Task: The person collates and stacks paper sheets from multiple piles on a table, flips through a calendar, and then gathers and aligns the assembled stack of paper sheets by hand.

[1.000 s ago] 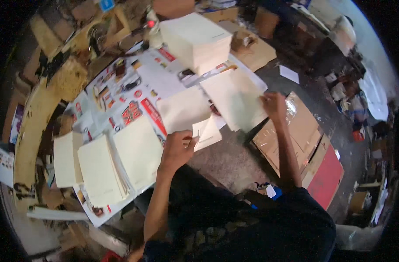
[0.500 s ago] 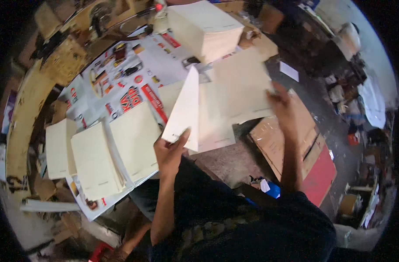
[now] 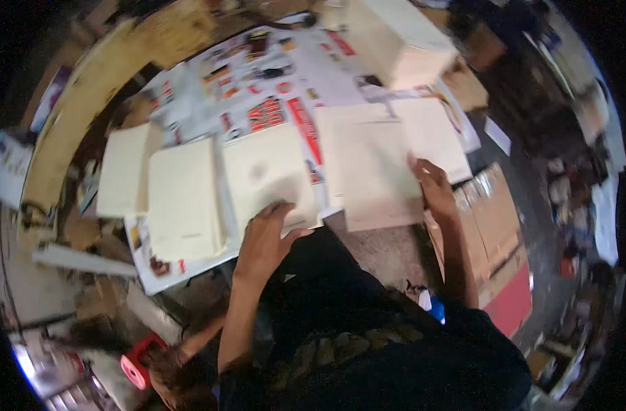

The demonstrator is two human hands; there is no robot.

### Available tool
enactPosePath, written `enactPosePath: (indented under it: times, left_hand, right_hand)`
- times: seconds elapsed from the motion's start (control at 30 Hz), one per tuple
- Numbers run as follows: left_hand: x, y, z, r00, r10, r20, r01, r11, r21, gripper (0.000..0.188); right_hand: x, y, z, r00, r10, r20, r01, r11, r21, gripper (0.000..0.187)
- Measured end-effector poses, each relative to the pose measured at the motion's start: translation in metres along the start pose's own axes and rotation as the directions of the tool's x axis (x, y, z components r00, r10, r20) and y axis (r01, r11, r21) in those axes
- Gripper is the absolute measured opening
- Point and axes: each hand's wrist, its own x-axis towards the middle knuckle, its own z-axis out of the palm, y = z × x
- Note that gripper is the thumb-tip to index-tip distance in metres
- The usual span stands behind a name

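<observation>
A flat, cream paper with four straight sides (image 3: 265,151) lies a bit slanted, with small dark print near its bottom edge. Just right of that paper is a big, smooth, cream paper sheet (image 3: 378,188), a little blurry. More cream paper (image 3: 436,130) peeks out behind it, farther right of the first paper.

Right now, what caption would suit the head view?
Right hand at a cream sheet, left hand by more cream paper.
</observation>
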Motion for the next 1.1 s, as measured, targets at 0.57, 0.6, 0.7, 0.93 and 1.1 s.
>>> enactPosePath:
  times: [0.57, 0.6, 0.7, 0.93, 1.1]
  left_hand:
    - [-0.050, -0.033, 0.017, 0.775, -0.549, -0.315, -0.287, 0.139, -0.948, 0.032]
    - [-0.050, -0.025, 0.012, 0.720, -0.621, -0.310, -0.329, 0.089, -0.940, 0.048]
    - [-0.049, -0.045, 0.011, 0.902, -0.365, -0.230, -0.206, 0.103, -0.973, 0.078]
    - [-0.042, -0.051, 0.006, 0.824, -0.554, -0.121, 0.225, 0.516, -0.827, 0.044]
    - [-0.022, 0.004, -0.004, 0.770, -0.460, -0.442, -0.024, 0.671, -0.741, 0.044]
  right_hand:
    - [0.032, 0.009, 0.060, 0.768, -0.625, -0.141, 0.560, 0.762, -0.324, 0.054]
    - [0.003, -0.041, 0.097, 0.961, -0.268, -0.073, 0.274, 0.956, 0.101, 0.065]
    - [0.004, -0.021, 0.162, 0.971, -0.105, 0.214, 0.041, 0.959, 0.280, 0.063]
    - [0.005, -0.049, 0.214, 0.937, -0.263, 0.230, 0.275, 0.961, -0.019, 0.050]
    - [-0.023, -0.075, 0.149, 0.861, -0.395, 0.321, 0.193, 0.836, 0.513, 0.053]
